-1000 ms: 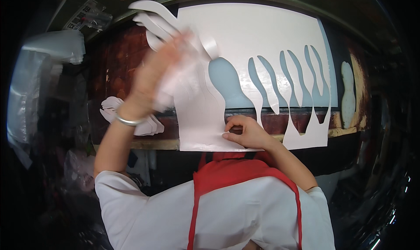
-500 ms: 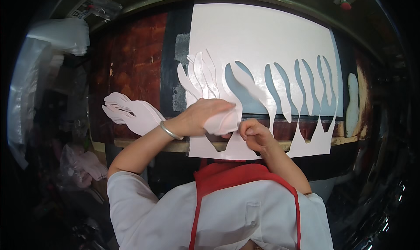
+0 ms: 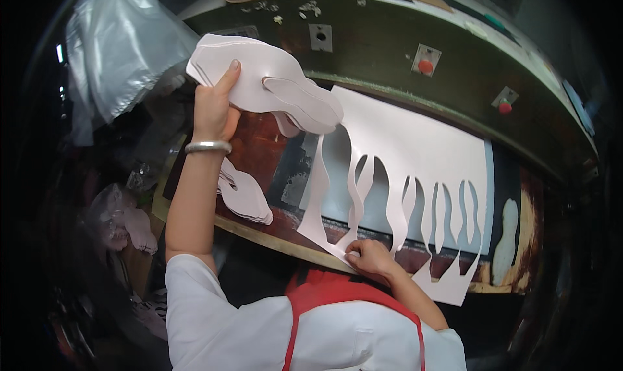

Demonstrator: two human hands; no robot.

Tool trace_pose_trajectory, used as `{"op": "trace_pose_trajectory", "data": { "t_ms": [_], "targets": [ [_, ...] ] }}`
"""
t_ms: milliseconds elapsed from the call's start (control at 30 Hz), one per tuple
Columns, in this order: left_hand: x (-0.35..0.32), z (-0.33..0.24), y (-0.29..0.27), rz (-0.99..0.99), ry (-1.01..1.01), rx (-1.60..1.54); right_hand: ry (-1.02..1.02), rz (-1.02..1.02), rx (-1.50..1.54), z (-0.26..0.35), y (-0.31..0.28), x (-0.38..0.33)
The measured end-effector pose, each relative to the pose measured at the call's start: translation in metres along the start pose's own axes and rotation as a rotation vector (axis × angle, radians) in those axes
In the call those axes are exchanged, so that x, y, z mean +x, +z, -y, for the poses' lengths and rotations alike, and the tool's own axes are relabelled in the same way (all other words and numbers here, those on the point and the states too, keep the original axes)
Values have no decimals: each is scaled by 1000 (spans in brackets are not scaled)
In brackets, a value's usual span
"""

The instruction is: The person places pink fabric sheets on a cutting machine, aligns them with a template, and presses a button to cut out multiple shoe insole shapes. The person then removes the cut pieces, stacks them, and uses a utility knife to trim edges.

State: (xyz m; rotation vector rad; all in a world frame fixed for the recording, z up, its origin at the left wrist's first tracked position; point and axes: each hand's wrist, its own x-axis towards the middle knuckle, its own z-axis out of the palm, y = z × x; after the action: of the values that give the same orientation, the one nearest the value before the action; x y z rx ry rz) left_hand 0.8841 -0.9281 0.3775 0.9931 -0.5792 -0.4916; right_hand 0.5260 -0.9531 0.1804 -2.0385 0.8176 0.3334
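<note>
Cutouts (image 3: 250, 66) fill the left hand (image 3: 217, 111) at far left, thumb pressing on top, other fingers mostly hidden underneath. The right hand (image 3: 373, 257) curls its fingers at the near edge of the sheet (image 3: 415, 141) on the bench (image 3: 256, 141); whether they pinch, I cannot tell. Its near half is cut through; the far half looks whole.

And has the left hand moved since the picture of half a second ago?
Yes: judged against the green machine beam, the left hand, holding pale cut pieces, is now further left and nearer to it.
</note>
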Motion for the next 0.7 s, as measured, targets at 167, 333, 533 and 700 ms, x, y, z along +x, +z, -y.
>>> {"op": "trace_pose_trajectory", "data": {
  "t_ms": [167, 333, 533, 700],
  "targets": [
    [49, -6, -17, -172, -85, -129, 155, -58, 10, -28, -4, -3],
    [88, 8, -49, -379, -119, -81, 30, 62, 159, -69, -13, -17],
    [96, -38, -64, -561, -44, -204, -10, 466, 698, -104, -45, -64],
    [53, -95, -33, -173, 1, 72, -13, 328, 387, -66, -87, -100]
  ]
}}
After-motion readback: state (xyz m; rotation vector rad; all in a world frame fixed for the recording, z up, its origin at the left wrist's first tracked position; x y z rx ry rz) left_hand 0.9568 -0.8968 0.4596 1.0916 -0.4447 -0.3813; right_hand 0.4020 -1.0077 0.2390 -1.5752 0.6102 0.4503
